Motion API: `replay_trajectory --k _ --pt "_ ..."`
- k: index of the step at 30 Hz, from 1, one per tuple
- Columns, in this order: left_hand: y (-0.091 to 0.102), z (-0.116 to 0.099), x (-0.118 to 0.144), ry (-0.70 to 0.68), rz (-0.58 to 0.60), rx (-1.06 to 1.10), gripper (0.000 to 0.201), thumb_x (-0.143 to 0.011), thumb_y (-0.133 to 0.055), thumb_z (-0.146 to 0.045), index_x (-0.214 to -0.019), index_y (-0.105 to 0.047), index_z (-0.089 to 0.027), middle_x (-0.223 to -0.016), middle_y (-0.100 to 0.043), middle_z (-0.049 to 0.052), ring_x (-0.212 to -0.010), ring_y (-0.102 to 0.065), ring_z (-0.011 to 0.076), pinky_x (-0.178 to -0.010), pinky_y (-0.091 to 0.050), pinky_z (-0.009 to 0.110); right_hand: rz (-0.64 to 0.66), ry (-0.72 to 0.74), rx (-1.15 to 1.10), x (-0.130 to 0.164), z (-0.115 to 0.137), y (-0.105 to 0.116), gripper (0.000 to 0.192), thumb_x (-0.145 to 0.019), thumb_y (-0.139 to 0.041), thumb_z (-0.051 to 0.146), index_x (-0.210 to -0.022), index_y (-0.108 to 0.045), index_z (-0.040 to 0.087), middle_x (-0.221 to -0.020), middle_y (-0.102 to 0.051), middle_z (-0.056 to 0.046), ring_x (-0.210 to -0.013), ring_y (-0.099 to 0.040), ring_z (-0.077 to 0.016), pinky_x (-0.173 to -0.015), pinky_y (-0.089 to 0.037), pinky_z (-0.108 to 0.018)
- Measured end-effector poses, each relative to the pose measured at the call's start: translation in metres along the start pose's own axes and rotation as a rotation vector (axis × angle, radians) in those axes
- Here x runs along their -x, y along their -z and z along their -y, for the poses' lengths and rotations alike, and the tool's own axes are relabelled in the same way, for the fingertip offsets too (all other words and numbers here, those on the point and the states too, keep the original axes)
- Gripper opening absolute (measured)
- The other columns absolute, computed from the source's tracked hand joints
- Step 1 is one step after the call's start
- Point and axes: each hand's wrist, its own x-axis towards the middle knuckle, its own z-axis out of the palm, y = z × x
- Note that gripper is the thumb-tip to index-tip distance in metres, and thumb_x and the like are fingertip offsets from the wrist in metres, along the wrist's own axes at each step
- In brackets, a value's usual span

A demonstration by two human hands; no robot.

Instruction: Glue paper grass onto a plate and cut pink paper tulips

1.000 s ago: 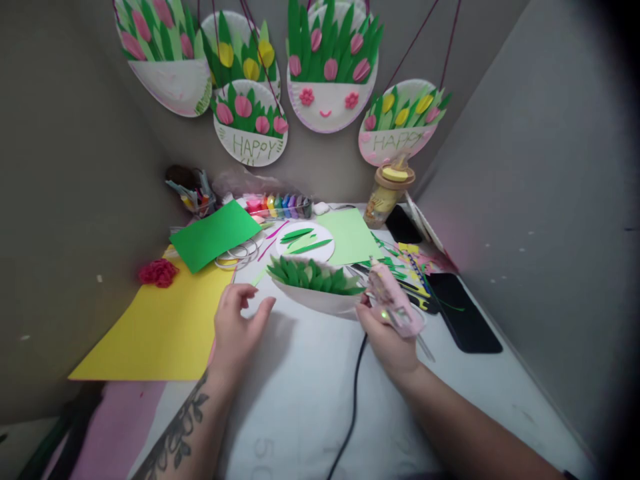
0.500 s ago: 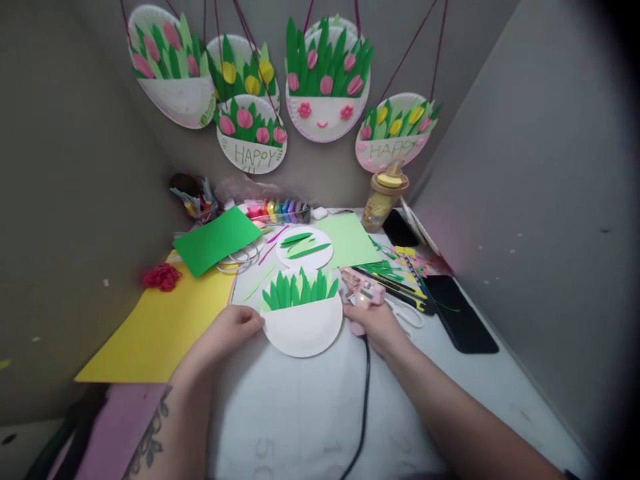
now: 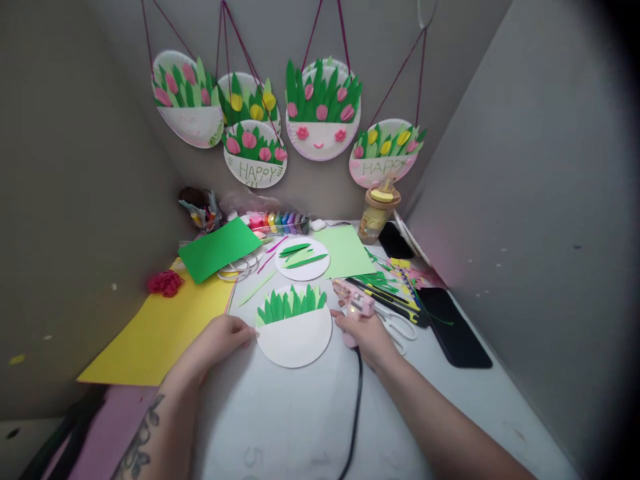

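Note:
A paper plate pocket (image 3: 295, 339) lies on the white table in front of me, with a row of green paper leaves (image 3: 293, 305) standing out of its upper half. At its left edge, my left hand (image 3: 231, 335) pinches the rim. My right hand (image 3: 367, 331) is wrapped around a pink glue gun (image 3: 354, 299), its nozzle pointing up and left, beside the plate's right edge. A black cord runs from the glue gun's handle to the table's near edge. Just beyond, a white paper disc (image 3: 320, 268) bears several loose green leaf strips.
Yellow card (image 3: 165, 333), green card (image 3: 220, 249) and pink yarn (image 3: 165, 283) lie left. On the right are white-handled scissors (image 3: 400, 327), paper scraps, a black phone-like slab (image 3: 457, 333) and a cup (image 3: 377, 217). Decorated plates (image 3: 323, 140) hang on the back wall.
The whole view has tilted upward a little, so the hanging plates sit lower in it. Both hands keep their places at the plate, and the right still holds the glue gun.

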Motion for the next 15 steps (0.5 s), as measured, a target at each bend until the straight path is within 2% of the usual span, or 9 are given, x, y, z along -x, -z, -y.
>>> replay_trajectory --k 3,6,8,10,15 --pt "0.013 -0.015 -0.009 -0.030 -0.161 -0.087 0.038 -0.078 -0.044 -0.047 -0.057 -0.058 -0.019 -0.057 -0.060 0.003 -0.055 -0.051 0.0181 -0.055 -0.031 0.028 -0.054 0.007 -0.026 0.000 0.003 -0.001 0.048 -0.055 -0.078 0.025 -0.102 -0.068 0.016 -0.098 -0.074 -0.010 -0.098 -0.068 -0.0315 -0.078 -0.055 -0.040" --pt "0.023 -0.044 -0.036 -0.164 -0.330 -0.180 0.025 -0.078 -0.046 -0.034 -0.069 -0.064 -0.020 -0.072 -0.067 0.006 -0.068 -0.057 0.0207 -0.060 -0.035 0.028 -0.089 0.045 -0.025 -0.001 0.005 -0.002 0.047 -0.054 -0.077 0.025 -0.099 -0.068 0.017 -0.098 -0.074 -0.008 -0.095 -0.068 -0.0296 -0.076 -0.055 -0.037" --pt "0.023 -0.064 -0.062 -0.257 -0.370 -0.222 0.020 -0.075 -0.049 -0.025 -0.077 -0.068 -0.021 -0.082 -0.070 0.006 -0.074 -0.060 0.0214 -0.065 -0.039 0.029 -0.120 0.063 0.028 -0.002 0.006 -0.001 0.042 -0.055 -0.075 0.026 -0.096 -0.068 0.016 -0.090 -0.074 -0.007 -0.087 -0.070 -0.0279 -0.071 -0.055 -0.035" --pt "0.019 -0.079 -0.093 -0.288 -0.380 -0.224 0.020 -0.074 -0.050 -0.021 -0.077 -0.070 -0.020 -0.087 -0.071 0.008 -0.082 -0.061 0.0222 -0.073 -0.041 0.029 -0.132 0.086 0.093 -0.003 0.005 0.000 0.038 -0.057 -0.073 0.028 -0.092 -0.069 0.016 -0.081 -0.074 -0.005 -0.079 -0.070 -0.0265 -0.065 -0.055 -0.033" --pt "0.007 -0.093 -0.157 -0.240 -0.464 -0.226 0.025 -0.081 -0.052 -0.023 -0.095 -0.071 -0.014 -0.106 -0.067 0.013 -0.096 -0.060 0.0245 -0.086 -0.041 0.030 -0.078 0.084 0.188 -0.003 0.006 0.003 0.031 -0.061 -0.070 0.033 -0.088 -0.071 0.017 -0.069 -0.072 -0.004 -0.066 -0.067 -0.0243 -0.055 -0.052 -0.030"
